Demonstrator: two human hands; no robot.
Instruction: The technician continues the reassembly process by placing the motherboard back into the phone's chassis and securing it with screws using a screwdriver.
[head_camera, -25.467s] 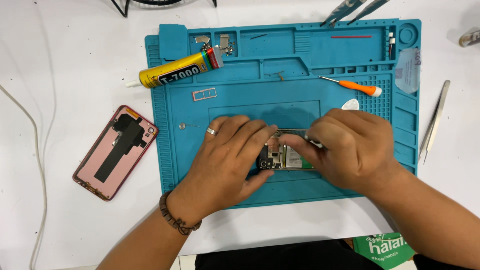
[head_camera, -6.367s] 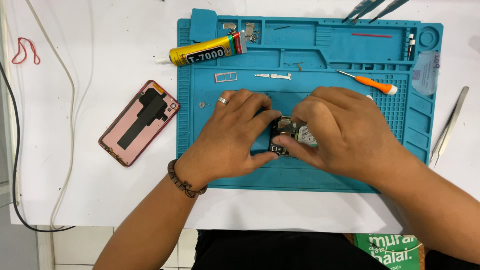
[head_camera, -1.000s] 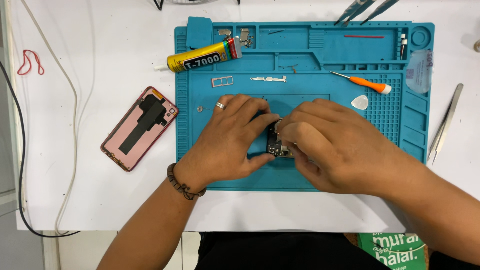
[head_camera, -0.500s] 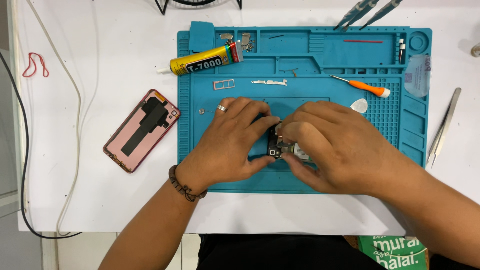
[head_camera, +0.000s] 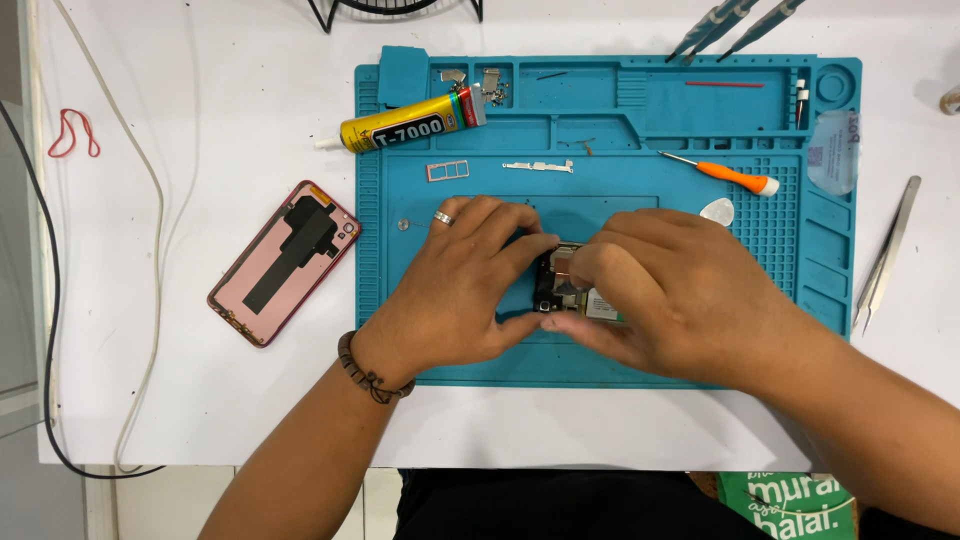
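A white table (head_camera: 200, 400) carries my blue silicone repair mat (head_camera: 600, 120). My left hand (head_camera: 455, 290) and right hand (head_camera: 680, 300) meet at the mat's middle over an opened phone (head_camera: 556, 285), which lies flat on the mat, mostly hidden beneath them. My left thumb and forefinger are clamped on its left end; my right fingers are closed together on its top and lower edge. Left of the mat lies a pink phone back cover (head_camera: 285, 260), inner side up. A yellow glue tube (head_camera: 405, 122) rests across the mat's upper left. An orange-handled screwdriver (head_camera: 722, 174) lies on the mat's upper right, steel tweezers (head_camera: 888, 250) on the table just beside the mat's right edge. A red rubber band (head_camera: 72, 132) sits far left.
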